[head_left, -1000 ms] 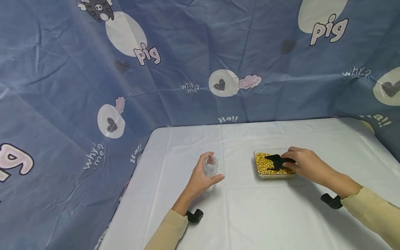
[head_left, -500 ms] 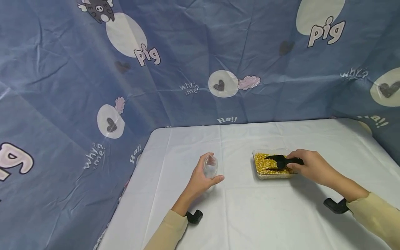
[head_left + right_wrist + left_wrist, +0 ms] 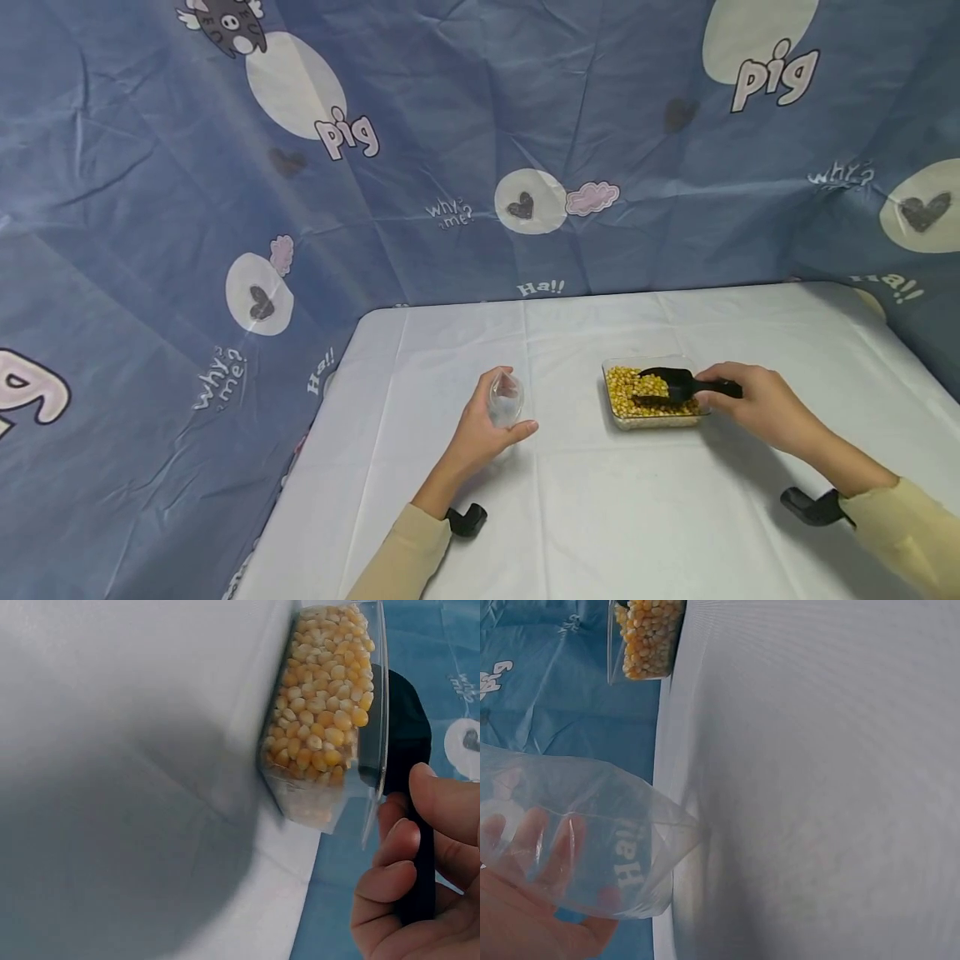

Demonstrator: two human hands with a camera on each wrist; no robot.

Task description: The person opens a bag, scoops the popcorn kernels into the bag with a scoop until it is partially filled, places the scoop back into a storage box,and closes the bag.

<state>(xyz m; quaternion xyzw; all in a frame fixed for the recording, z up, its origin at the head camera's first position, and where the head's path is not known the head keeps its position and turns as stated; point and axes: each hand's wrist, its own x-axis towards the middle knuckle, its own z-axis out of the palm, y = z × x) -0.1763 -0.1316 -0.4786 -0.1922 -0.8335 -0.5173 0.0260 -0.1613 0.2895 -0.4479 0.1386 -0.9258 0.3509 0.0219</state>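
Note:
My left hand (image 3: 477,429) holds a clear plastic bag (image 3: 506,402), its mouth spread between thumb and fingers. In the left wrist view the see-through bag (image 3: 626,799) hangs down to a pointed bottom corner, fingers showing through it. My right hand (image 3: 761,407) grips a black scoop (image 3: 678,386) by its handle. Yellow corn kernels (image 3: 650,385) fill the scoop, which is over a clear rectangular container (image 3: 656,423) of corn. Seen from the right wrist, the scoop (image 3: 409,720) is at the container's rim, thumb and curled fingers around the handle.
A white cloth (image 3: 600,517) covers the table. Behind it and along the left hangs a blue printed curtain (image 3: 420,125). Black wrist mounts (image 3: 468,521) are on both forearms.
The scoop has come up out of the corn with kernels in it, and my right hand has drawn back to the right. The left hand and bag stay in place.

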